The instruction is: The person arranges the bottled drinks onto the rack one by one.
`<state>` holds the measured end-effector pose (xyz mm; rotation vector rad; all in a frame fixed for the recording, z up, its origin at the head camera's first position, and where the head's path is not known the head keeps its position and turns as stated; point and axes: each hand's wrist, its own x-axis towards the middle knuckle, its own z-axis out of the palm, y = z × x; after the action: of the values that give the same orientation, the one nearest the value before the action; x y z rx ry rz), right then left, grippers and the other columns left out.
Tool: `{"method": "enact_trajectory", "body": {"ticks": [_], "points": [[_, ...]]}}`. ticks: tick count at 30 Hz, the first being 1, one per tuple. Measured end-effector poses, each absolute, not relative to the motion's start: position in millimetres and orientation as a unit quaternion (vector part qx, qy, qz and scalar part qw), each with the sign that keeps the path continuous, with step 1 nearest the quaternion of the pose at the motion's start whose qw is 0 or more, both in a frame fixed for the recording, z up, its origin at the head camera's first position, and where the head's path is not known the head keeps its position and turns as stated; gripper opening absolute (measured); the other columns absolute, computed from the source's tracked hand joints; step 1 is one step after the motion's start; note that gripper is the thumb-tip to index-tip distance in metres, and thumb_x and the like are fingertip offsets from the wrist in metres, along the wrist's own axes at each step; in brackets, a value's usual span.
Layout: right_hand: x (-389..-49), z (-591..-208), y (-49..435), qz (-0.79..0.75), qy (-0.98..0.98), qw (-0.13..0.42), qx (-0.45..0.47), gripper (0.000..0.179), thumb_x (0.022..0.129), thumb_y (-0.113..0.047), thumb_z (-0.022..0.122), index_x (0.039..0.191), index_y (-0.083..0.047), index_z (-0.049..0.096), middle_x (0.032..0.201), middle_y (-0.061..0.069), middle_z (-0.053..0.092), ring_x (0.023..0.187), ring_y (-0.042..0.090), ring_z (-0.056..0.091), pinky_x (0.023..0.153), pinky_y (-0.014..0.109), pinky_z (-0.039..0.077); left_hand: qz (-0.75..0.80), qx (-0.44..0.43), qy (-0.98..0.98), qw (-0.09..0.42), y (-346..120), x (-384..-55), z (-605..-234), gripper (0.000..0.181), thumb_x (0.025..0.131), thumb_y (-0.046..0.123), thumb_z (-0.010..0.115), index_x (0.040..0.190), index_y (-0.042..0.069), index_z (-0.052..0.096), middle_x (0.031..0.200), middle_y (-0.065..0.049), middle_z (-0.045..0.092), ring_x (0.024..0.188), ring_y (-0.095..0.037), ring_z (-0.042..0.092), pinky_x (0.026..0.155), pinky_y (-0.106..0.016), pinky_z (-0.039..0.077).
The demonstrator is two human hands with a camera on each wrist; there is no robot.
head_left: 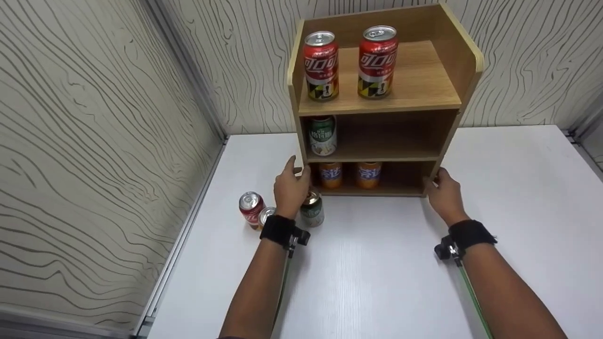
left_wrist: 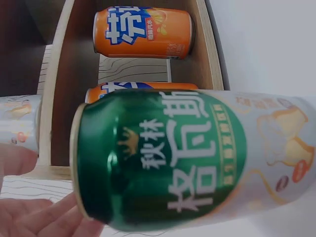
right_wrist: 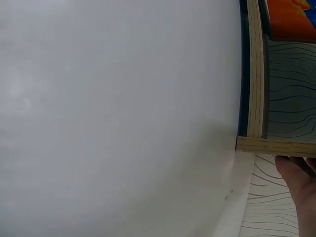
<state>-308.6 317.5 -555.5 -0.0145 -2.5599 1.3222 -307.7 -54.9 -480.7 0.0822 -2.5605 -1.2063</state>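
Note:
A wooden shelf unit (head_left: 367,159) stands at the back of the table. My left hand (head_left: 289,190) is at its lower left side, fingers spread and pointing back, thumb near the panel's front edge. At the lower right side, my right hand (head_left: 445,195) touches the outer face of the side panel (right_wrist: 276,145) with its fingertips. A green and white drink can (left_wrist: 163,158) stands on the table just beside my left hand, not held. Two orange soda cans (head_left: 330,175) occupy the bottom shelf, and another green and white can (head_left: 323,136) is in the middle one.
Two red cola cans (head_left: 321,68) stand on the top shelf. Left of my left wrist, a red can (head_left: 251,207) and a partly hidden can (head_left: 267,214) stand on the white table (head_left: 367,273). Patterned walls (head_left: 94,141) enclose the left and back.

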Motion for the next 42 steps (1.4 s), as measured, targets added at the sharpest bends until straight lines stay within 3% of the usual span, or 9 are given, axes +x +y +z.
{"method": "enact_trajectory", "body": {"ticks": [5,12,19,30,38,42], "points": [[-309.3,-552.8,318.0,0.446,-0.887,0.122,-0.014,0.045,0.102,-0.019,0.046,0.136,0.01,0.039,0.134,0.033,0.047,0.124,0.049,0.045,0.097,0.055,0.042,-0.439,0.019,-0.892,0.103,-57.3,-293.9,-481.8,0.057,0.096,0.037,0.059,0.144,0.008,0.047,0.12,-0.013,0.066,0.104,-0.024,0.066,0.085,-0.037,0.053],[-310.8,-552.5,316.8,0.45,-0.886,0.111,-0.012,0.044,0.101,-0.013,0.046,0.137,0.011,0.035,0.138,0.033,0.042,0.126,0.05,0.042,0.098,0.054,0.041,-0.451,-0.01,-0.892,0.011,-63.0,-275.6,-488.7,0.076,0.087,0.039,0.071,0.149,0.008,0.038,0.144,-0.017,0.047,0.13,-0.032,0.045,0.103,-0.045,0.039],[-311.6,-554.7,311.9,0.46,-0.882,0.103,-0.024,0.045,0.101,-0.014,0.045,0.138,0.009,0.034,0.138,0.033,0.042,0.128,0.048,0.041,0.097,0.054,0.042,-0.459,-0.025,-0.884,0.081,-62.0,-262.7,-503.4,0.09,0.076,0.023,0.082,0.149,0.004,0.032,0.148,-0.019,0.039,0.135,-0.033,0.037,0.109,-0.044,0.031],[-308.3,-553.9,315.4,0.467,-0.879,0.095,-0.034,0.046,0.101,-0.012,0.043,0.14,0.009,0.031,0.137,0.034,0.041,0.127,0.047,0.042,0.093,0.052,0.046,-0.5,-0.004,-0.854,0.144,-48.0,-251.8,-527.3,0.098,0.074,0.017,0.085,0.151,0.007,0.026,0.149,-0.02,0.035,0.136,-0.034,0.036,0.109,-0.045,0.03],[-308.3,-553.5,314.8,0.459,-0.882,0.101,-0.034,0.044,0.1,-0.011,0.044,0.137,0.01,0.033,0.135,0.034,0.043,0.126,0.046,0.044,0.094,0.052,0.046,-0.557,0.024,-0.82,0.131,-45.9,-253.2,-544.9,0.108,0.071,0.016,0.086,0.153,0.002,0.017,0.148,-0.028,0.033,0.135,-0.039,0.035,0.111,-0.047,0.026],[-310.1,-551.6,312.5,0.458,-0.883,0.101,-0.029,0.044,0.099,-0.01,0.045,0.136,0.012,0.033,0.134,0.035,0.044,0.125,0.047,0.044,0.094,0.053,0.045,-0.577,0.03,-0.808,0.12,-47.9,-254.1,-551.0,0.105,0.07,0.012,0.086,0.15,-0.002,0.021,0.144,-0.028,0.038,0.133,-0.038,0.038,0.11,-0.047,0.027]]}}
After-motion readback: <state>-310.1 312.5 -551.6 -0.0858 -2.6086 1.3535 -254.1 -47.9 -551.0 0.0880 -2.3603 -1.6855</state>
